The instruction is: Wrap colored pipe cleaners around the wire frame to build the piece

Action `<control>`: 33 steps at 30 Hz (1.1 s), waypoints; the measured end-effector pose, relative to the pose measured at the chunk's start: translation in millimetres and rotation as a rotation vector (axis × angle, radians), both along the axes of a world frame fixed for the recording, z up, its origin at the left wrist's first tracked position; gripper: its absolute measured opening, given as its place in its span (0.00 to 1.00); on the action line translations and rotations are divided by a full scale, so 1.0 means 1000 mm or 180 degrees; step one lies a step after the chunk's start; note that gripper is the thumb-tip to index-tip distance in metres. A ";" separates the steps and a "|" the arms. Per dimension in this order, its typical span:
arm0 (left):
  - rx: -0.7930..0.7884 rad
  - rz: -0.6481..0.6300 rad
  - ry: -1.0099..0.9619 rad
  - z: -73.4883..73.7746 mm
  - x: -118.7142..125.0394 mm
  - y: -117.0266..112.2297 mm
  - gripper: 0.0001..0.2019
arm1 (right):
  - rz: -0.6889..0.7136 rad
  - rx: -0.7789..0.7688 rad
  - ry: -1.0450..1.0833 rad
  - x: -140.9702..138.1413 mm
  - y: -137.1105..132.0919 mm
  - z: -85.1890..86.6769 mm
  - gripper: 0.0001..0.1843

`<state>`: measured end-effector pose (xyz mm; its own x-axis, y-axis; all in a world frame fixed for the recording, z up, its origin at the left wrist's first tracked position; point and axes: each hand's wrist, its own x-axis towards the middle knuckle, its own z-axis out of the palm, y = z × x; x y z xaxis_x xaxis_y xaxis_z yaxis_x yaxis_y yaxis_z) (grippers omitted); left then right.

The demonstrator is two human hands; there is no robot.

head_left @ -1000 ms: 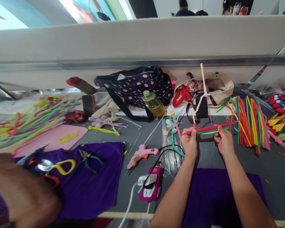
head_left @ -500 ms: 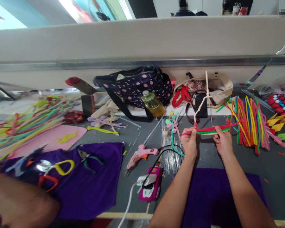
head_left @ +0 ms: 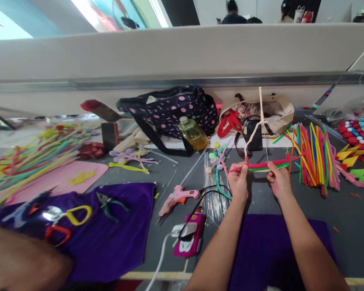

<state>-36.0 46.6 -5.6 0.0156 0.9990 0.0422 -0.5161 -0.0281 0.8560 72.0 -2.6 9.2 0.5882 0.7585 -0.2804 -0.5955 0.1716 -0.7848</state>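
Observation:
My left hand (head_left: 239,184) pinches the left end of a bundle of red, green and white pipe cleaners (head_left: 257,166), thumb on top. At the middle of the same bundle, my right hand (head_left: 280,181) grips with thumb and fingers. A twisted cream pipe-cleaner stem (head_left: 261,104) rises from the left end, bent and forking partway up, with red wrapped at its base. A thin strand hangs from the fork toward my right hand. Beyond the bundle's right tip lies a pile of coloured pipe cleaners (head_left: 317,157).
Clear thin sticks (head_left: 215,200) and a pink glue gun (head_left: 178,198) lie left of my arms, beside a magenta case (head_left: 197,238) with a charger and cables. Scissors (head_left: 79,215) and pliers (head_left: 111,202) rest on a purple cloth (head_left: 124,230). Another person's arm (head_left: 27,258) reaches in at lower left.
My right hand has shifted slightly left along the bundle, closer to my left hand. The whole view has drifted a little. Both hands keep their hold.

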 end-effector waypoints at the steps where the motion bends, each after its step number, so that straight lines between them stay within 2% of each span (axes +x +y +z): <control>1: -0.0009 -0.0013 -0.0014 0.000 0.000 0.000 0.15 | 0.0003 0.0016 0.0032 0.000 -0.001 0.000 0.18; 6: -0.0089 -0.0062 -0.0044 -0.003 -0.001 0.003 0.15 | -0.0058 0.0010 -0.0077 0.001 -0.001 0.000 0.18; 12: 0.0043 0.0029 0.0037 0.000 -0.001 0.001 0.15 | 0.0436 0.0126 -0.0124 -0.009 -0.001 0.002 0.19; 19: 0.0088 -0.0043 0.0105 0.000 0.003 -0.004 0.15 | -0.0069 0.0085 -0.0311 -0.021 0.005 0.000 0.20; 25: 0.0119 -0.0027 0.0185 0.000 0.002 -0.003 0.14 | 0.0279 0.0085 -0.0056 -0.016 0.001 0.001 0.20; 27: 0.0113 -0.0028 0.0148 0.000 0.002 -0.003 0.14 | 0.0256 0.0015 -0.0022 -0.012 0.000 0.001 0.20; 33: 0.0106 -0.0050 0.0139 0.000 0.003 -0.004 0.14 | -0.0329 -0.0221 -0.0090 -0.005 0.002 -0.003 0.22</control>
